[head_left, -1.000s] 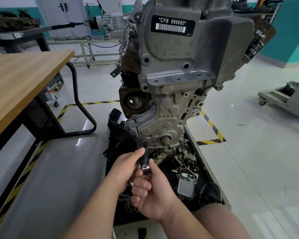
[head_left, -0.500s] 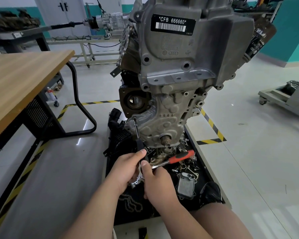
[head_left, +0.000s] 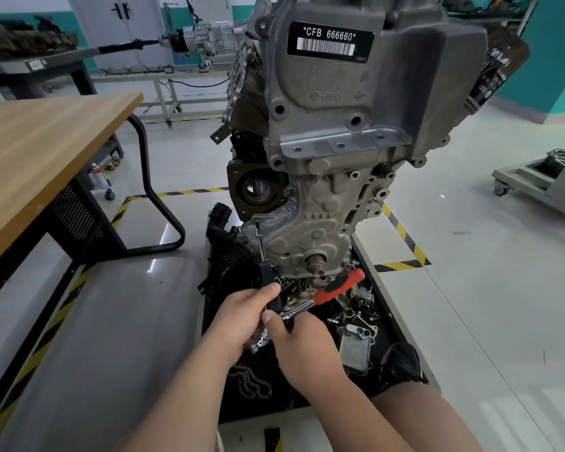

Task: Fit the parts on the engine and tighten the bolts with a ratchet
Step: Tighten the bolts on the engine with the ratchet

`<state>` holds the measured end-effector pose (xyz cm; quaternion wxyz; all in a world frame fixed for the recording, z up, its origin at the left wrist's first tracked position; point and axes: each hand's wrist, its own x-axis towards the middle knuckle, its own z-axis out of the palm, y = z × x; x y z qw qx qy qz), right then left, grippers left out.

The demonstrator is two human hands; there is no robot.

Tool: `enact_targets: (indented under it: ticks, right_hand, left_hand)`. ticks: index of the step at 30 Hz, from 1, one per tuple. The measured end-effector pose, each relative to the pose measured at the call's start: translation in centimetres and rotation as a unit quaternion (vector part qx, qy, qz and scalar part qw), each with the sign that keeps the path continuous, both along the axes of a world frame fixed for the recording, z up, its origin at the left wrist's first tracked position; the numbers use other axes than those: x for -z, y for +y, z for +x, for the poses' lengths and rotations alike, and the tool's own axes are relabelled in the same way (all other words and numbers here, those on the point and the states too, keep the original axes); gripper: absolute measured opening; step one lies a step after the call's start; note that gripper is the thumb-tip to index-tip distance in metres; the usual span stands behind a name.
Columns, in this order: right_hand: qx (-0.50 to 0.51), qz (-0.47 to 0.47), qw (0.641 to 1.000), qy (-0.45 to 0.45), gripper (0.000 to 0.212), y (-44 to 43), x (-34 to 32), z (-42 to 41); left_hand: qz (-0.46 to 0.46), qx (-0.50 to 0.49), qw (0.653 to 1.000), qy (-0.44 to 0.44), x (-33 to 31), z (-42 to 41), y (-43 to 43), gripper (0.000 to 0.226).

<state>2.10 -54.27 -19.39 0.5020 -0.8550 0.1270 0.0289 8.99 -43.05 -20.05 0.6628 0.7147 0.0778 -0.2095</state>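
Left hand (head_left: 242, 318) curled round the black extension bar (head_left: 267, 275) below the engine (head_left: 323, 158), right hand (head_left: 304, 345) pinching the ratchet (head_left: 336, 288) head, red handle angled far-right

Black tray (head_left: 261, 411) holds loose bolts (head_left: 346, 318), chain (head_left: 252, 383), finned plate (head_left: 354, 349)

The engine (head_left: 340, 132), a grey cast-metal block, is mounted upright. A black label reading *CFB 666660* is fixed near its top, and a knobbed lower cover (head_left: 313, 230) is seen at its front. A long driver (head_left: 261, 246), a thin steel shaft above a black grip, is set against the cover's left edge; its grip is held by the left hand (head_left: 242, 321). The ratchet (head_left: 327, 293), chromed at the head with a red-and-black handle, is gripped near its head by the right hand (head_left: 304, 347). Its head is placed at the driver's lower end, and its handle is pointed up to the right. Loose bolts (head_left: 356, 313) are scattered on the black tray (head_left: 384, 331) below.
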Motion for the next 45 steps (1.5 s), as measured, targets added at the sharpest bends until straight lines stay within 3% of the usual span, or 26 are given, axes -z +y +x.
enact_targets:
  ticks: [4,8,17,21,24,27,31,37,45]
  right_hand:
    - [0.014,0.190,0.981,0.046,0.044,0.3,-0.3,-0.1]
    - [0.024,0.337,0.935,0.108,0.048,0.7,-0.9,-0.1]
    - [0.029,0.633,0.742,0.222,0.049,0.7,-2.1,-0.2]
    - [0.014,0.721,0.652,0.236,0.047,0.6,-2.1,-0.2]
    - [0.004,0.769,0.590,0.244,0.047,0.7,-1.9,-0.2]
    - [-0.002,0.793,0.558,0.244,0.046,0.7,-1.6,-0.1]
    - [-0.001,0.781,0.576,0.241,0.046,0.6,-1.6,-0.1]
    - [0.044,0.660,0.719,0.212,0.051,0.9,-1.6,-0.2]
    - [0.051,0.537,0.826,0.163,0.065,1.2,-1.6,-0.2]
  left_hand:
    - [-0.012,0.005,1.000,0.004,-0.3,0.0,-0.1,0.040]
    - [-0.056,-0.009,0.998,0.016,-0.6,-0.2,-0.6,0.031]
    - [-0.082,-0.033,0.994,0.062,-0.6,0.0,-0.4,0.038]
    - [-0.081,-0.019,0.995,0.063,-0.7,0.3,0.3,0.035]
    - [-0.068,-0.018,0.997,0.039,-0.7,0.2,0.5,0.049]
    - [-0.067,-0.019,0.997,0.019,-0.8,0.1,0.4,0.054]
    - [-0.067,-0.018,0.998,0.006,-0.8,0.1,0.1,0.053]
    - [-0.049,-0.017,0.999,-0.005,-0.6,-0.1,-0.1,0.051]
    - [-0.046,-0.023,0.999,-0.007,-0.6,0.0,-0.1,0.056]
